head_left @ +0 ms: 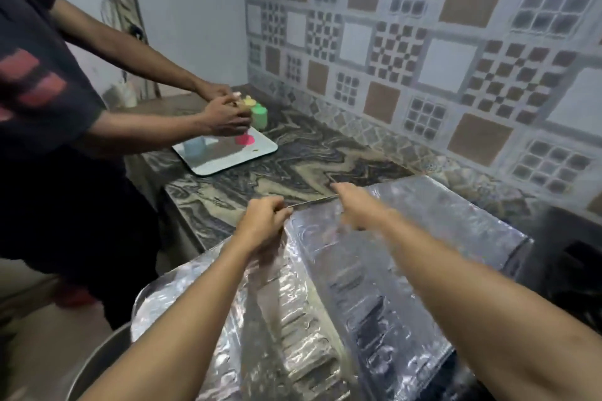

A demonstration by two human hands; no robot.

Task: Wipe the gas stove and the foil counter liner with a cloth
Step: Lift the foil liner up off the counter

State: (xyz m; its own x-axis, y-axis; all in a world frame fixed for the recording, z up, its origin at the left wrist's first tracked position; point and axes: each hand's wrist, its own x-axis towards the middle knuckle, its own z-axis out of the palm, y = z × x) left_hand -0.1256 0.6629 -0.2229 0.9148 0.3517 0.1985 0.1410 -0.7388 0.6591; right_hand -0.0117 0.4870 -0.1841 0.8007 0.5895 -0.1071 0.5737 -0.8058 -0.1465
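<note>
The crinkled foil counter liner (374, 270) covers the marble counter in front of me and hangs over its front edge. My left hand (265, 221) pinches the liner's far left edge, which is lifted a little off the counter. My right hand (353, 202) is blurred and reaches along the same far edge; whether it grips the foil does not show. A dark corner of the gas stove (573, 257) appears at the right edge. No cloth is in view.
Another person (49, 114) stands at the left, both hands on small coloured bottles (259, 114) beside a white tray (260, 153) holding a blue cup (194, 146). Bare marble counter (277, 172) lies between tray and foil. A tiled wall (423, 58) runs behind. A metal vessel (97, 365) sits low left.
</note>
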